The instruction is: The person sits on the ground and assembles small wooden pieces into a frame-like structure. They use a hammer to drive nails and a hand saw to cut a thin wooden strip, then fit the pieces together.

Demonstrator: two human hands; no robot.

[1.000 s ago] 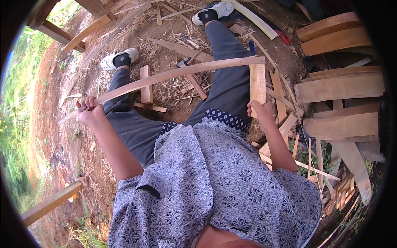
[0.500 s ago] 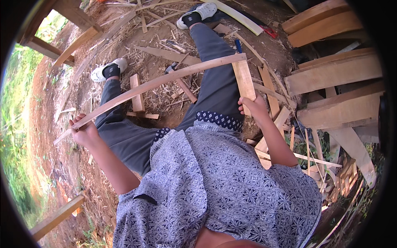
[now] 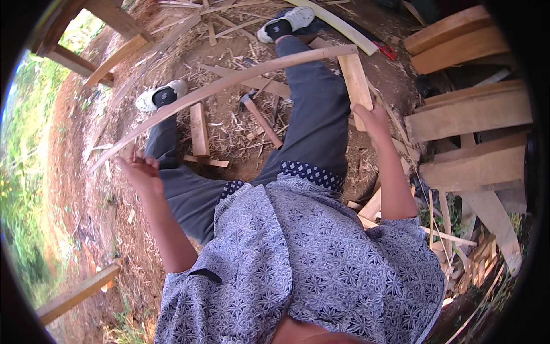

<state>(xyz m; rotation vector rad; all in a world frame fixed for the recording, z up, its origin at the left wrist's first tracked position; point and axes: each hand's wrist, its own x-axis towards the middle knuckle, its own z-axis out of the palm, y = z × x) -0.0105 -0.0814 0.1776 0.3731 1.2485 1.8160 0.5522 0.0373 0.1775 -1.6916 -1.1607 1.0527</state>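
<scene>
- Right hand (image 3: pixel 373 120) grips block (image 3: pixel 354 77), right of hammer (image 3: pixel 261 119).
- Left hand (image 3: pixel 140 172) loosely open near strip (image 3: pixel 229 84), left of hammer.
- Strip could twist off block: free end looks unsupported.

The shirt (image 3: pixel 338 246) I'm looking at is pale bluish white, printed all over with dark navy star-shaped flowers, and its hem band (image 3: pixel 312 174) is navy with white diamonds. The trousers (image 3: pixel 318 97) are plain slate grey, the socks (image 3: pixel 279 29) black, the shoes (image 3: pixel 299 18) white. The long wooden strip (image 3: pixel 229 81) is pinkish tan; the short board (image 3: pixel 356 80) looks paler, a creamy yellow. The hammer (image 3: pixel 263 122) has a reddish-brown handle. Over to the left, the foliage (image 3: pixel 23 200) is bright green.
</scene>
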